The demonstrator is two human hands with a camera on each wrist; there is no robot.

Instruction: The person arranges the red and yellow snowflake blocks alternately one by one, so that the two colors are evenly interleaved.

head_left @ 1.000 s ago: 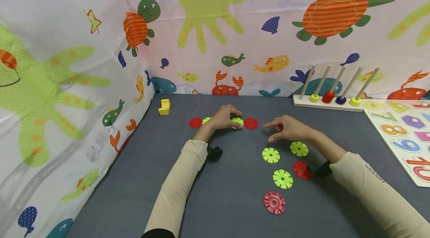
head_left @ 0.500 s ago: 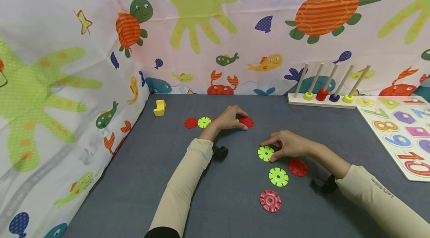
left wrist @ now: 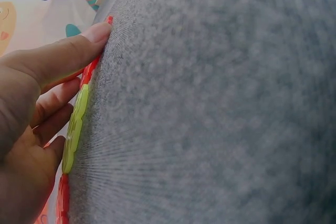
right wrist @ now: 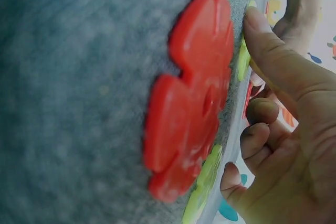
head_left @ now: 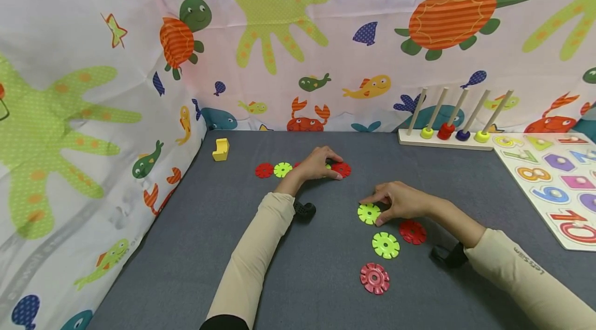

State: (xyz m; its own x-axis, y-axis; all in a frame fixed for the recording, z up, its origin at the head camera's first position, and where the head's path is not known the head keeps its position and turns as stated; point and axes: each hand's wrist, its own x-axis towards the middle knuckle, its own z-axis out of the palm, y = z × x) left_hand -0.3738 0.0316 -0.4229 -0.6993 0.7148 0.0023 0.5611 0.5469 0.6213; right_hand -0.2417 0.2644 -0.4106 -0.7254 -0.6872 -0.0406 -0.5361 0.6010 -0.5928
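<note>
A row of notched flower-shaped discs lies flat toward the back of the table: a red disc (head_left: 264,170), a yellow-green disc (head_left: 282,169) and others partly behind my left hand (head_left: 316,164). That hand spans the red disc (head_left: 343,169) at the row's right end, thumb on its near edge, index finger at its far side. My right hand (head_left: 405,199) pinches a loose yellow-green disc (head_left: 368,213) between thumb and index finger, flat on the table. In the right wrist view, another yellow-green disc (right wrist: 203,184) lies under this hand, hidden from the head view.
Closer to me lie a yellow-green disc (head_left: 386,245), a red disc (head_left: 413,232) and a darker red disc (head_left: 374,278). A yellow block (head_left: 221,149) stands back left. At the back right are a peg stand (head_left: 446,139) and a number board (head_left: 549,180). Printed cloth (head_left: 279,97) borders the table.
My right hand has come down and nearer to me, onto the yellow-green disc. My left hand has shifted right along the row to its end red disc. Both hold nearly still since half a second ago.
</note>
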